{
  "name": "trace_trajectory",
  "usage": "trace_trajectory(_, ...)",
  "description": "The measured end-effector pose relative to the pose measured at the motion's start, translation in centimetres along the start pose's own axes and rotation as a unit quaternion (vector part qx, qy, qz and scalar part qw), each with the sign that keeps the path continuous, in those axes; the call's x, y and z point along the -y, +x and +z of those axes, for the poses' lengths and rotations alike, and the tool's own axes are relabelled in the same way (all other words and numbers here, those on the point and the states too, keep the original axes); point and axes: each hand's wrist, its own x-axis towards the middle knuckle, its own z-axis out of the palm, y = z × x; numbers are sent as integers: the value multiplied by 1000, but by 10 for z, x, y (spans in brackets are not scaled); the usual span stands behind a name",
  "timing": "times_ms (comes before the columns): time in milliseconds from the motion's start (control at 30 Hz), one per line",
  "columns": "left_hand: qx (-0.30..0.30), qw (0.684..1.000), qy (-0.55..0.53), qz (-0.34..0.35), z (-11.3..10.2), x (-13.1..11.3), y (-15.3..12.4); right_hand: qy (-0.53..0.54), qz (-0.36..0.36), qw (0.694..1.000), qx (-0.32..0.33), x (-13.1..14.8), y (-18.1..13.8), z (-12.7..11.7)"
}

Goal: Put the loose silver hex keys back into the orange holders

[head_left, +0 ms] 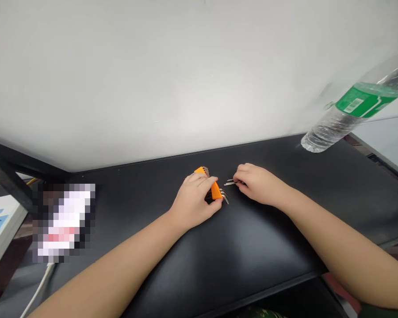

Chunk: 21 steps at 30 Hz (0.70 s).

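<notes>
A: Where is the orange holder (216, 191)?

B: About the middle of the frame, over the black worktop (192, 274). The left hand (193, 198) has it, fingers over its top and thumb at the lower end.

A: Is that grip spread?

B: No, it is pressed in on the holder between thumb and fingers.

A: And the right hand (258, 183)?

B: Just right of centre, its grip pinching some thin metal pieces (230, 183). I can't tell how many, because the fingers cover their right ends.

A: Which way do they lie?

B: Nearly level across the frame, free tips pointing left, towards the holder. The holder's long axis slants from upper left to lower right, so the pieces point across it rather than run alongside.

A: Do they touch it?

B: A narrow gap shows between the tips and the orange body. Bent metal ends (226, 197) stick out of the holder's right side, just below those tips.

A: How do the hands stand to each other?

B: Near, with the left one slightly lower in the frame. The bottle (321, 128), at the upper right, is well apart from both.
</notes>
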Motion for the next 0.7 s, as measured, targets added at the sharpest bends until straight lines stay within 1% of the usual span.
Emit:
trace_trajectory(200,3,1000,5,3,0,0,0,-63,8,998,29,11,-1,-3)
trace_trajectory(333,11,1000,8,-2,-1,0,0,-118,-5,993,8,15,0,0)
trace_trajectory(500,9,1000,9,-1,-1,0,-1,-155,-29,987,-11,15,3,3)
trace_trajectory(700,11,1000,4,-6,-1,-1,1,-140,-32,988,-55,18,0,-3)
